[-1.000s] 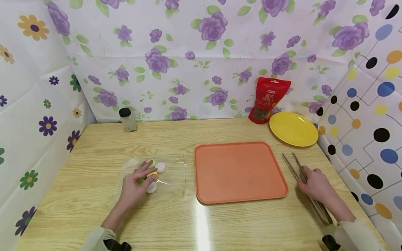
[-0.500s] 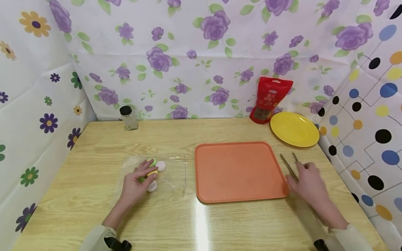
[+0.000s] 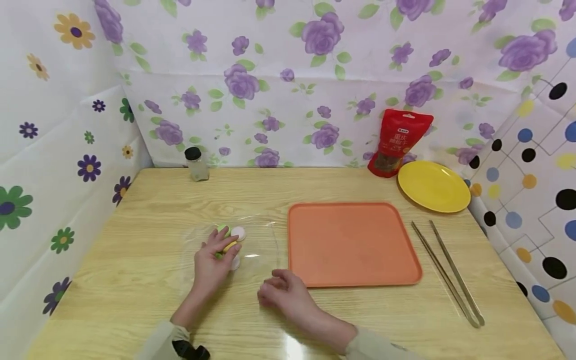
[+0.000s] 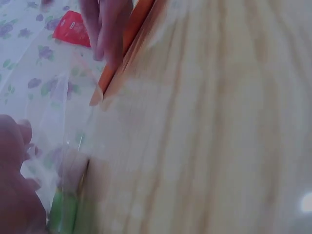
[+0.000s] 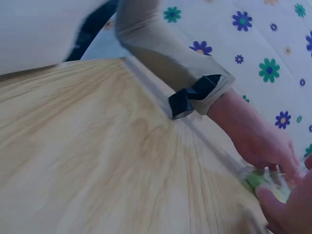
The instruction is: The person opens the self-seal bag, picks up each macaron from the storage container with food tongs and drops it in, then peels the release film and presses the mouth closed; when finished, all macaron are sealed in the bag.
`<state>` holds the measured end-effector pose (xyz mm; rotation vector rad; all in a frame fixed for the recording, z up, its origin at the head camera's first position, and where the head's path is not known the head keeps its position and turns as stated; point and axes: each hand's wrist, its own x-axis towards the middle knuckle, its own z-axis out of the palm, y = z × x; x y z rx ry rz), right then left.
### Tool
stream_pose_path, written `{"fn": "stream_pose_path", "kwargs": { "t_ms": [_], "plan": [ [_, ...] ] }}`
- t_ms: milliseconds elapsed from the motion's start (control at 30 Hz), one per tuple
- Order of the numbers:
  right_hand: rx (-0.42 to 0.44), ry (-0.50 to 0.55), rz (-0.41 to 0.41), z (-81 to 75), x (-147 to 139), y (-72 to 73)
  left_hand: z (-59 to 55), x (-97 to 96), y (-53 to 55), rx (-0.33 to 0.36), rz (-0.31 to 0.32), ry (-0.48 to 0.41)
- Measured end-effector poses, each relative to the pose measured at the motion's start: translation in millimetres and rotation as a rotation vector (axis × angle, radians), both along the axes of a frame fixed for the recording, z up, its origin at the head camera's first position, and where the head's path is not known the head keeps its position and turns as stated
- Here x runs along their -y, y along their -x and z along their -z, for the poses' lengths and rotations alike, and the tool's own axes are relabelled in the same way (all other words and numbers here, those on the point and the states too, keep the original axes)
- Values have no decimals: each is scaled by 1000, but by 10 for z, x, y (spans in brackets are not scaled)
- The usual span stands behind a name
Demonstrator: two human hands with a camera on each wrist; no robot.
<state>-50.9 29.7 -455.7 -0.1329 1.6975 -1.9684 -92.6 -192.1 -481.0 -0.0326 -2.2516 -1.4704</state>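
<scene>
Here, my left forearm (image 3: 191,302) comes slanting from the near edge of the desk (image 3: 130,240), and my left hand (image 3: 212,264) lies over the small round pieces (image 3: 238,233) at the clear plastic (image 3: 261,240), left of the tray's (image 3: 351,245) left edge. Whether its fingers pinch the yellow piece (image 3: 230,246), I cannot tell. My right hand (image 3: 290,296), just beside the tray's near left corner, has its fingers loosely bent, released.

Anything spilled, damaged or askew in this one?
Nothing looks spilled or damaged. Only the red pouch at the back seems slightly askew, its top leaning right beside the yellow plate, though the camera angle may exaggerate that.
</scene>
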Motion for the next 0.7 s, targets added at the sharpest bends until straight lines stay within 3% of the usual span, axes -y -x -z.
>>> {"fn": "stream_pose_path", "kwargs": {
  "t_ms": [167,267,400,567,700],
  "plan": [
    [106,152,289,72,437,130,13,-112,-18,-18,-92,38],
    [114,194,384,122,604,166,16,-148,-35,-35,-128,57],
    [106,221,428,209,691,186,-6,-166,-72,-33,-137,86],
    [106,231,426,273,678,224,-69,-105,-109,-64,-146,204],
    [123,233,435,301,648,236,-196,30,-24,-92,-170,258]
  ]
}}
